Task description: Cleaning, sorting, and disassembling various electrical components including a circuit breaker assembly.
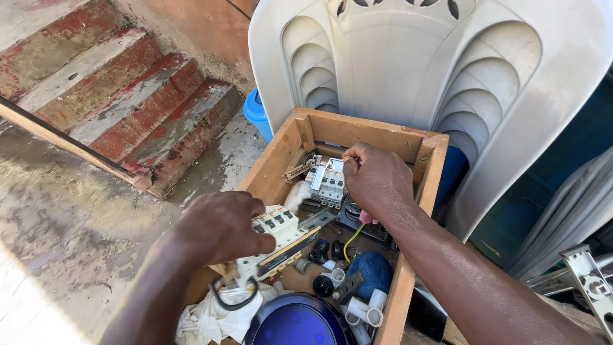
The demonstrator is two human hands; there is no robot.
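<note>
Both hands (223, 227) gripping breakers (279, 237), wooden box (279, 160)

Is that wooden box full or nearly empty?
Fairly full. The wooden box holds white breaker blocks, black knobs, white pipe fittings, a blue ball, rags and a blue lid; little bare bottom shows.

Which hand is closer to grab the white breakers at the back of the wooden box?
Probably the right hand. Its fingers are already touching the white breakers at the back of the wooden box. The left hand is busy holding another row of breakers nearer the front.
</note>
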